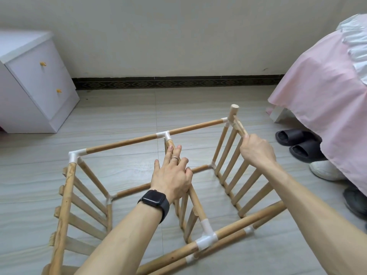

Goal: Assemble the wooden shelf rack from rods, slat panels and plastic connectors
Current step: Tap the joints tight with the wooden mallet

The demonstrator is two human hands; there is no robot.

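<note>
Currently: shelf rack on tiled floor, centre to lower frame. Left hand on middle rod: fingers extended along it, thumb hooked round it. Right hand, right of centre: fingers closed round right panel rod, below white corner connector. Black smartwatch: screen dark.

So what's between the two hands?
Head view: just an open bay of the rack between left hand and right hand, which grips a top rod; floor tiles and a lower rod show through.

White cabinet, black slippers, apparently a bed.
</note>
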